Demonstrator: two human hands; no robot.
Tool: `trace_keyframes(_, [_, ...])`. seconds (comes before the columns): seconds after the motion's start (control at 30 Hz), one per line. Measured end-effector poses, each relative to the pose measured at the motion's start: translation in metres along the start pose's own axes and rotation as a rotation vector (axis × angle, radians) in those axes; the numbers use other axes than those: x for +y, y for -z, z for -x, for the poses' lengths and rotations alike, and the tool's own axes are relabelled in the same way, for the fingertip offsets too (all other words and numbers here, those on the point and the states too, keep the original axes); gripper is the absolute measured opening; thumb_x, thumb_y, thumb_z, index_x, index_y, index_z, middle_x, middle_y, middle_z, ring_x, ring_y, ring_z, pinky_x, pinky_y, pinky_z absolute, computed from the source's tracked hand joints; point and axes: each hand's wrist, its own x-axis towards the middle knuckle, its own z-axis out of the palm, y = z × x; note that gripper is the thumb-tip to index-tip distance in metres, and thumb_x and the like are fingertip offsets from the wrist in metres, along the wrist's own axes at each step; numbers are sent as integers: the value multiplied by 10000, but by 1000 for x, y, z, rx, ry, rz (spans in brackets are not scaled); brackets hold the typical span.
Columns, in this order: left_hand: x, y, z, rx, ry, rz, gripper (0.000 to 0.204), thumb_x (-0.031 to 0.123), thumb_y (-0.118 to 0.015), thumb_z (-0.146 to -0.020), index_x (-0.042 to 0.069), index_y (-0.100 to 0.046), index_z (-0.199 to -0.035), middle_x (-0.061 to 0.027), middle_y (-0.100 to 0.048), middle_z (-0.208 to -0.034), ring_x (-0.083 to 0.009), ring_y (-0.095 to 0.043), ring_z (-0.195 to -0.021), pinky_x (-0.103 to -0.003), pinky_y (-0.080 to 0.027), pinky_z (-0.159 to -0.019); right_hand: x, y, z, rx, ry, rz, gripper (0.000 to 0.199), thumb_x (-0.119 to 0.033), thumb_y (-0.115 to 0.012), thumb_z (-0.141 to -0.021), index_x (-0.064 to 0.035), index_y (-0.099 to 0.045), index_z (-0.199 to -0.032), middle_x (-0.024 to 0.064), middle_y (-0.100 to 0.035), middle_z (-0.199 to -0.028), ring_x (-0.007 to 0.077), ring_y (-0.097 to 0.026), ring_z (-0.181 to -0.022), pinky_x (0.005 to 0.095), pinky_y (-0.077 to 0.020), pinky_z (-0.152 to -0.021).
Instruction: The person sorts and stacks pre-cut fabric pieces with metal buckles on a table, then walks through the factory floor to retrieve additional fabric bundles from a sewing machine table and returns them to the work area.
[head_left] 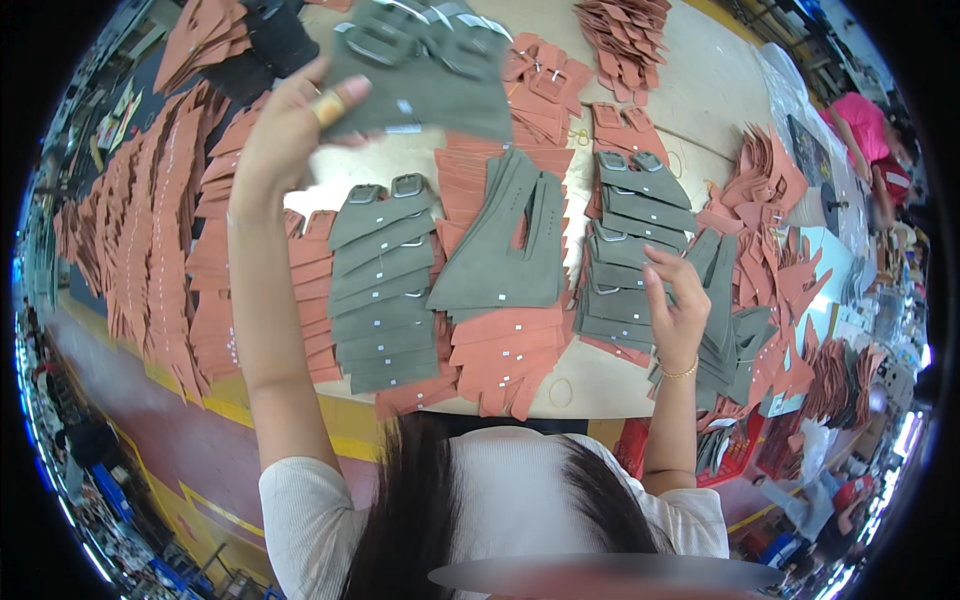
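Grey-green buckle-strap piece [440, 95], up in the air over the far L part of the worktop [690, 75], in the L hand [290, 125]: fingers [310, 72] pinching its L edge, thumb w/ yellow wrap [327, 108] on the near face, the rest mostly hidden, so exact finger placement unclear. R hand [682, 312] empty, fingers loosely bent, thumb & index apart, above/near the R-hand fanned stack of grey-green buckled pieces [620, 275]; can't tell if it touches. Handling, my guess: light, thin, leather-like, bendy but not limp; buckle end prob. heavier, so straps may flop & buckles snag. Best hold = broad body, away from buckles; matte face prob. grips OK, not fragile, might scuff or crease. Further out: grey-green punched-strap pieces [510, 272] mid-worktop, another buckled stack [385, 320] to their L, terracotta pieces [505, 345] around & beneath. Hard to read: held piece blurred, its buckle end up at the top edge of view, maybe clipped; single piece or several, can't say; stack undersides covered; far R bkgd, incl. co-workers, small & warped.
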Motion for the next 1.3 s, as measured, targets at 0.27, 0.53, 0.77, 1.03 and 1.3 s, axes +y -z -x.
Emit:
trace_keyframes(0.27, [-159,66,-131,239,349,18,366,225,-641,-931,-23,-536,-1180,-123,-656,-1072,-213,-696,-782,-245,-585,-621,13,23,18,-9,-197,99,54,-28,-669,-846,18,-642,-848,132,-710,-960,243,-665,-864,319,-503,-789])
trace_keyframes(0.53, [-151,59,-113,462,-84,-1246,641,456,-781,-748,-68,-624,-1083,-185,-662,-911,-251,-671,-845,-392,-521,-713,15,47,36,48,-273,161,71,-47,-657,-870,19,-656,-897,111,-709,-967,228,-665,-871,300,-500,-783])
trace_keyframes(0.77, [-102,-72,56,-70,-173,-912,397,281,-760,-791,24,-671,-1079,-120,-583,-890,-243,-560,-763,-352,-471,-709,16,67,65,121,-219,162,74,-52,-661,-869,18,-652,-889,108,-710,-974,227,-663,-882,313,-498,-807])
trace_keyframes(1.03, [-93,-131,123,-23,-86,-1024,437,230,-733,-810,-65,-635,-1119,-188,-604,-1008,-352,-592,-924,-412,-466,-818,16,112,109,254,-265,187,76,-54,-667,-862,14,-650,-890,113,-705,-971,236,-657,-887,316,-494,-809])
trace_keyframes(1.3, [-101,-142,125,77,-133,-1123,390,181,-725,-806,-62,-633,-1098,-221,-613,-1044,-367,-594,-989,-423,-459,-883,34,154,150,414,-407,281,103,-84,-667,-855,7,-664,-904,120,-698,-969,263,-663,-893,332,-500,-803])
